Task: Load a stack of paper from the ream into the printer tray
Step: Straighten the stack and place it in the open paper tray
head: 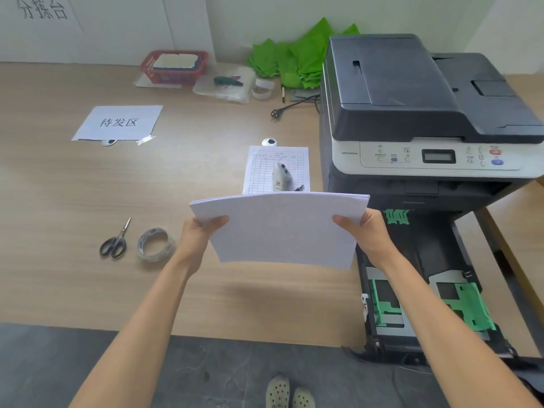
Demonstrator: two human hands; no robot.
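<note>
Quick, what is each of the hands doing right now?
Left hand: closed on the paper stack, left edge.
Right hand: closed on its right edge.

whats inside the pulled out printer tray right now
The printer tray shows no paper, only green guides and a bare dark floor. The right hand, its forearm and the paper stack cover part of its left side.
</note>
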